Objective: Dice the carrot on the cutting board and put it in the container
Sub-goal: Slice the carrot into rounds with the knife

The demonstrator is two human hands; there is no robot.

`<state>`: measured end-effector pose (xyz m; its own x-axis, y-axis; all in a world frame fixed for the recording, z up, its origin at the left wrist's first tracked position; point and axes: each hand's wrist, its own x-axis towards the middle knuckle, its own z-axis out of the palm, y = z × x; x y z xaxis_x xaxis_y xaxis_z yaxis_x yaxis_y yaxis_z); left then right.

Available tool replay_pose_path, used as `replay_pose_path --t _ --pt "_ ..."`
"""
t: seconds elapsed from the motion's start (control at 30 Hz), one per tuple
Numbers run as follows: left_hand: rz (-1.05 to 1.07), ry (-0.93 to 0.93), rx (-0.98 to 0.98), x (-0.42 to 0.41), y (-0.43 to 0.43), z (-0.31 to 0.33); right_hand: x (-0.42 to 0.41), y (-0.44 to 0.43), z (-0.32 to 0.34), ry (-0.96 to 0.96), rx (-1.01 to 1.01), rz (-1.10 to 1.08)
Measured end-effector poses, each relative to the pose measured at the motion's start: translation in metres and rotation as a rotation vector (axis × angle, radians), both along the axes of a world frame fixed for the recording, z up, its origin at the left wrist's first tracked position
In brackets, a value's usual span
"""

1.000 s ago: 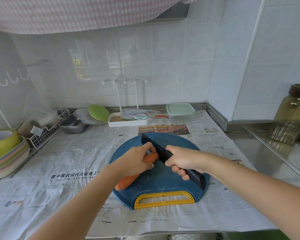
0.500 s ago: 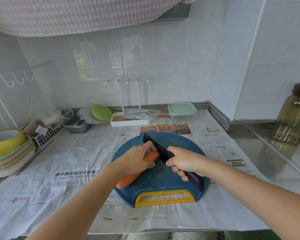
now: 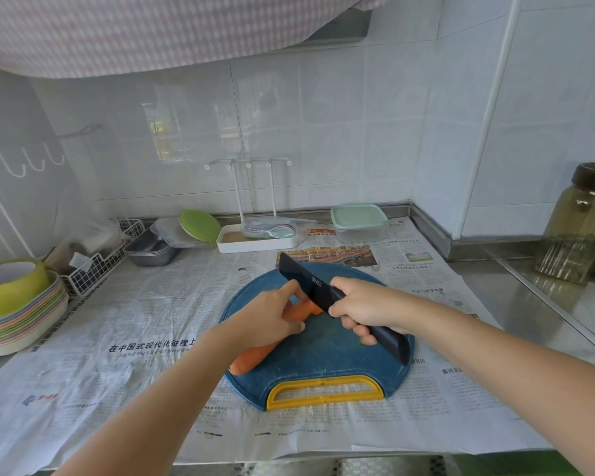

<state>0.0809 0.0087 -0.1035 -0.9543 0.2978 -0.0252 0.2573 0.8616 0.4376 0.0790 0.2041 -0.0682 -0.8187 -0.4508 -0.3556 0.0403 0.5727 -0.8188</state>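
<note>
**Fingers.** The fingers of the left hand (image 3: pixel 272 314) are curled over the carrot (image 3: pixel 251 359) and press it down. One finger reaches forward, close to the flat of the blade. The fingers of the right hand (image 3: pixel 361 305) are wrapped tight round the black handle of the knife (image 3: pixel 299 274).

**Hold and placement.** The carrot lies slantwise on the round blue cutting board (image 3: pixel 323 352), thick end toward the person and thin end under the blade. The left hand covers its middle, most likely to stop it rolling and to set where the cut falls. The blade crosses the thin end with its tip pointing away and to the left. Whether the edge has entered the carrot cannot be told, as the hands hide the contact. No cut pieces show on the board, so dicing is judged to be at its start.

**Surroundings.** The board's yellow grip (image 3: pixel 323 389) faces the person. The board rests on newspaper (image 3: pixel 152 321) spread over the counter, presumably to catch scraps. The container (image 3: pixel 358 219), a clear box, stands at the back against the wall, well apart from the board. Its pale green lid is on and will need lifting before filling. A stack of coloured bowls (image 3: pixel 14 304) stands at far left and a tinted jar (image 3: pixel 581 225) at far right.

**Writing.** The newspaper headline reads 在中国式现代化征程上. The blade carries a small white mark, too small to read.
</note>
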Motion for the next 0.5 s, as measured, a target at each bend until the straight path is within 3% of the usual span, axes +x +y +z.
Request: replay_pose_path --t 0.5 --pt "-0.01 -0.007 0.005 -0.0005 -0.0001 0.0019 -0.0007 -0.0011 0.003 -0.072 -0.028 -0.002"
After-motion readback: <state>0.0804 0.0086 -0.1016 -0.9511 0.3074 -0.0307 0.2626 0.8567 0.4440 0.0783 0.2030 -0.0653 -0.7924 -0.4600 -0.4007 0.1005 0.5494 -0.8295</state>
